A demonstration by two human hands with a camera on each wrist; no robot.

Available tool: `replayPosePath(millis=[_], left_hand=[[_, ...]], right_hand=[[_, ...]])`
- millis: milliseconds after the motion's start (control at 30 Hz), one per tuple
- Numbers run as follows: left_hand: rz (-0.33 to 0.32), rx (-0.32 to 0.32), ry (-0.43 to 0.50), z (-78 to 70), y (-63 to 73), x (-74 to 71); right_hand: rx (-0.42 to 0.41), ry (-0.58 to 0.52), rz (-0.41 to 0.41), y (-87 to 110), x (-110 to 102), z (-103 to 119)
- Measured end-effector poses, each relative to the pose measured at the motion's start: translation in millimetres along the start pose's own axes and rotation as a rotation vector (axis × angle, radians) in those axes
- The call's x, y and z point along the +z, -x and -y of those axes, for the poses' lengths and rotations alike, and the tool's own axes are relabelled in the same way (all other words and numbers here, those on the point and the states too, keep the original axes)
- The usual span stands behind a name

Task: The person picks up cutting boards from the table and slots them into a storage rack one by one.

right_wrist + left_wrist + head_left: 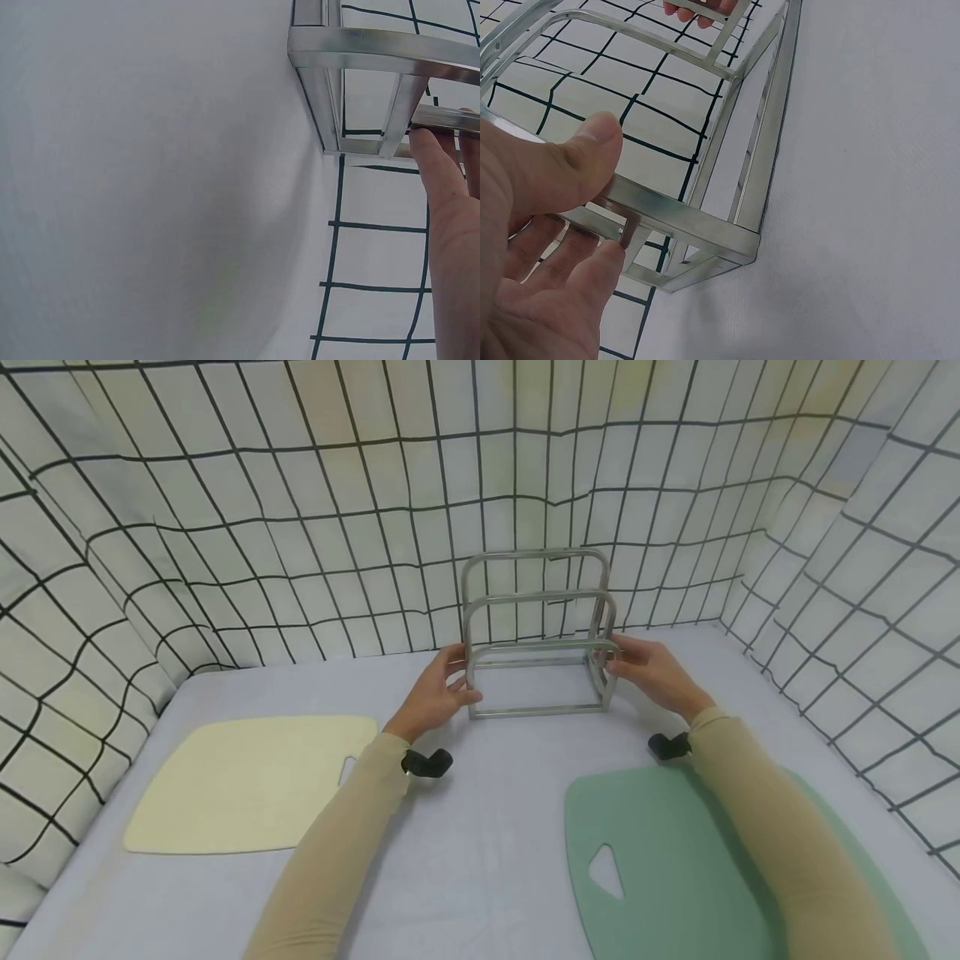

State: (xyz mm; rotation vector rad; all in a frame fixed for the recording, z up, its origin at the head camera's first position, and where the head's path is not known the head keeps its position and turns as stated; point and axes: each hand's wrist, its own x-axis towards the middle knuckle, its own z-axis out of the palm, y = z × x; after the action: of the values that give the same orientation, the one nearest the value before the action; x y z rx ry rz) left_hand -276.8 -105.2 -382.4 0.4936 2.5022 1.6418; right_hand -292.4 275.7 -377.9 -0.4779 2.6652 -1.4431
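Presumably for balance, left hand (433, 690) and right hand (660, 673), fingers curled, grip opposite sides of the upright metal rack (540, 646) at the bench's (487, 843) far side.

Head view dn; wrist views nr, share rack (540, 646).

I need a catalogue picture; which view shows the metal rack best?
Head view: the metal rack stands nearly whole, base to top. Left and right wrist show only cropped parts, each including a lower corner.

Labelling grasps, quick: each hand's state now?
Left hand: holding the metal rack by its left side.
Right hand: holding the metal rack by its right side.
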Motion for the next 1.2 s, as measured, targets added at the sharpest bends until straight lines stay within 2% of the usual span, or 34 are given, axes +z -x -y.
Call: replayPosePath(millis=[233,833,1200], left_hand=[[-0.007,-0.009,-0.014,0.5,1.2,-3.0],[-0.038,-0.031,-0.023,5.0,10.6,-13.6],[-0.056,-0.012,-0.01,7.7,15.2,-18.5]], right_hand=[[-0.015,0.011,0.006,-2.1,2,1],[0.022,0.024,0.012,-12.0,13,10],[-0.006,-0.001,0.018,-17.8,19,12]])
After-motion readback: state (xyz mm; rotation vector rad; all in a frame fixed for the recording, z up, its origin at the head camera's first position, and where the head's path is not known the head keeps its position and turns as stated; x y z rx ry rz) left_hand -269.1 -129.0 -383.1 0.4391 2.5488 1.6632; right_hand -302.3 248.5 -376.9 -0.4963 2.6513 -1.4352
